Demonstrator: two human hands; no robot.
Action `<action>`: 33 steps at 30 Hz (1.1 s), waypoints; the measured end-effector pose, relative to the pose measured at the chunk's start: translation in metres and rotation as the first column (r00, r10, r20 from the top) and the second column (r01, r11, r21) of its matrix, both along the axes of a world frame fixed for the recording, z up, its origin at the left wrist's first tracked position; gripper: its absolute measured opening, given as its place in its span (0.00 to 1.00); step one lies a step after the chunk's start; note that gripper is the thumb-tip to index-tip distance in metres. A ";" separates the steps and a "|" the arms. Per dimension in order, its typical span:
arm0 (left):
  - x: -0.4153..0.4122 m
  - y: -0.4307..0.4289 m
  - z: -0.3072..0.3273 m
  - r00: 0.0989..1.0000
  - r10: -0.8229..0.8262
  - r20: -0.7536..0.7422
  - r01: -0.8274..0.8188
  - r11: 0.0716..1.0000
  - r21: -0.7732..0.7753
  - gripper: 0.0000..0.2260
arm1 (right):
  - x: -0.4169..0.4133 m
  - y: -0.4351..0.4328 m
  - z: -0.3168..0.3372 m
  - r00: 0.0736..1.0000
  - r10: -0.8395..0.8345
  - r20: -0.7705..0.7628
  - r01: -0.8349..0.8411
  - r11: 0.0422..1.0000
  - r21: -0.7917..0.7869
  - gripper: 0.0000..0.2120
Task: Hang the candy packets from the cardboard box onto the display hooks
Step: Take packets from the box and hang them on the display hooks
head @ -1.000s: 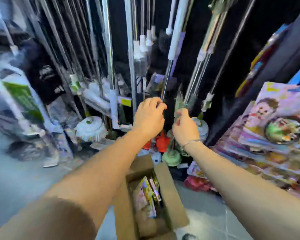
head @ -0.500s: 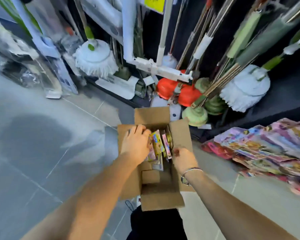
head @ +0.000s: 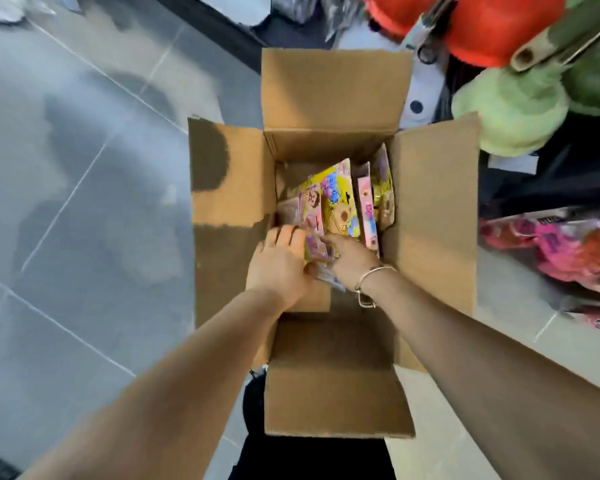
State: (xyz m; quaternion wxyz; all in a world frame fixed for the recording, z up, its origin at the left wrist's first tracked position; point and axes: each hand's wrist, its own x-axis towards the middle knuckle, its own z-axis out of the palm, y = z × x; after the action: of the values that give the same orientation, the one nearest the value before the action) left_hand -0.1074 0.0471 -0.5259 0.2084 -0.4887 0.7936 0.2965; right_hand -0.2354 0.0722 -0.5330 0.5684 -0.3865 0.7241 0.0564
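Our left fingers (head: 286, 235) are curled round the left edge of a purple candy packet (head: 317, 252), and the thumb presses on its near side. Our right fingers (head: 335, 242) are bent over the right edge of the same packet, so both hands hold it between them. The left hand (head: 278, 268) and the right hand (head: 352, 263) are just beside each other, low inside the cardboard box (head: 430, 209). A thin bracelet (head: 374, 271) sits on the right wrist.

At 12 o'clock from the hands, more packets stand on edge in the box. There is a yellow packet (head: 338, 202) in the middle and a pink packet (head: 367, 209) just beside it at 1 o'clock. How many lie under them we cannot tell.

All four flaps of the box are folded outward. The box stands on a grey tiled floor (head: 84, 202), which spreads to 9 o'clock. At 1 o'clock from the box we see red plungers (head: 499, 26) and a pale green round cup (head: 510, 112). At 3 o'clock a pile of pink printed packs (head: 568, 254) lies on the floor, apart from the box.
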 end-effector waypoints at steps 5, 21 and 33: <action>-0.007 0.013 -0.072 0.992 0.125 0.009 -0.126 0.987 0.105 0.29 | -0.002 -0.002 -0.079 0.992 -0.118 0.045 0.121 0.991 -0.054 0.34; -0.020 0.009 -0.086 0.926 0.348 0.144 -0.354 0.935 0.014 0.17 | -0.007 -0.006 -0.072 0.983 0.169 -0.067 -0.180 0.959 -0.219 0.39; -0.022 -0.050 0.128 0.988 -0.129 0.082 0.127 0.991 0.034 0.24 | -0.042 -0.025 0.131 0.811 0.389 -0.438 -0.521 0.821 -0.234 0.24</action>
State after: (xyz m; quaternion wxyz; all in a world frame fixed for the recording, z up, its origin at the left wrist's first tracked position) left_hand -0.1294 -0.0027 -0.3977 0.2669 -0.4458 0.8096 0.2730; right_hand -0.2773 0.0470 -0.4025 0.3140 -0.6259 0.7004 0.1378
